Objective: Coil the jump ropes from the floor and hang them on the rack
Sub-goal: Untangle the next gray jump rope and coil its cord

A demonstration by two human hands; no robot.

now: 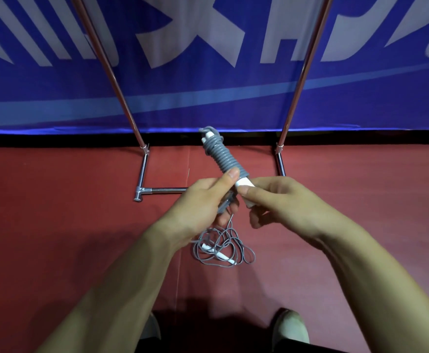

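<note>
Head view: both hands (236,197) grip the wound jump rope (221,156); second rope (223,248) lies tangled on the floor (55,200), rack (142,171) unused.

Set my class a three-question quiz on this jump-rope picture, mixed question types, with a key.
1. True or false: the left hand and right hand both hold the wound rope.
2. Fill in: the rack stands before a ___ banner.
3. The loose rope lies: A on the rack, B on the floor, C in the right hand.
Key: 1 true; 2 blue; 3 B.
</note>
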